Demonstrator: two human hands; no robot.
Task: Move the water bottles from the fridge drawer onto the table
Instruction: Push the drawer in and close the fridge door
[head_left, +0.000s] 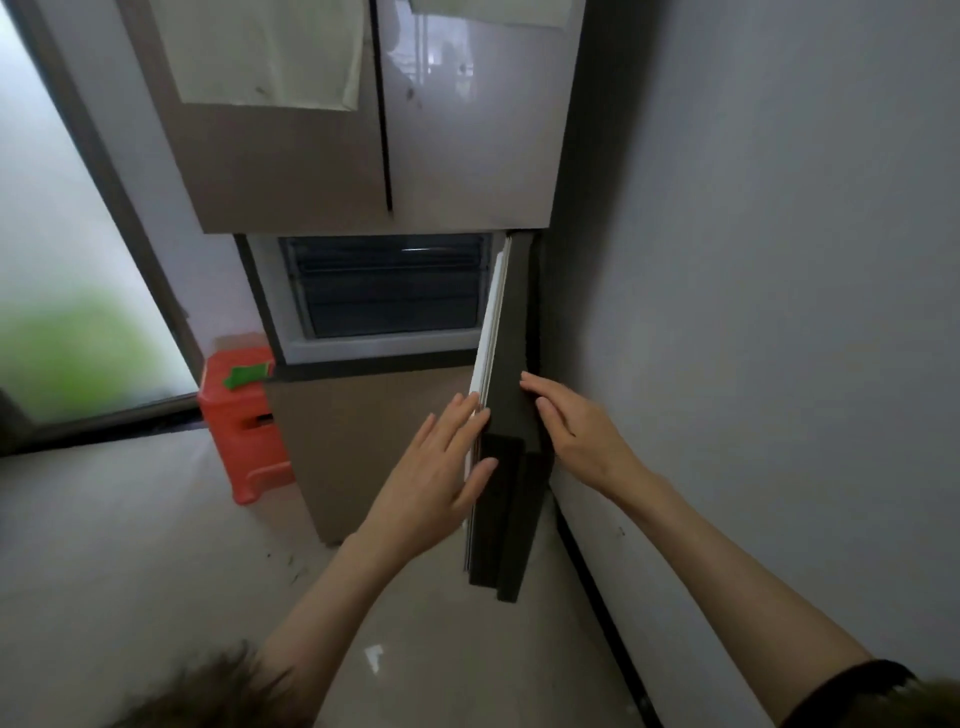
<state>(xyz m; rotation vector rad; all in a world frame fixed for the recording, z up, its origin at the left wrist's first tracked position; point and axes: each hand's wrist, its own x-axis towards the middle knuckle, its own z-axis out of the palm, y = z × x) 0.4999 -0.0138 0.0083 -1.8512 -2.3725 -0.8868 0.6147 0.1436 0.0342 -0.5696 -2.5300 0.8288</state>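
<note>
Fridge drawer (387, 291) seemingly empty; both hands flat on door (511, 415).

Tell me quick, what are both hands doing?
Left hand: open, flat against the inner side of the open fridge door, holding nothing.
Right hand: open, resting on the door's outer side, holding nothing.

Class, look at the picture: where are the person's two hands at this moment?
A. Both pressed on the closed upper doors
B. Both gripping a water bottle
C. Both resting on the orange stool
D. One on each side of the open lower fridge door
D: the left hand lies flat against the inner side of the open lower fridge door, the right hand on its outer side; no bottle shows.
</note>
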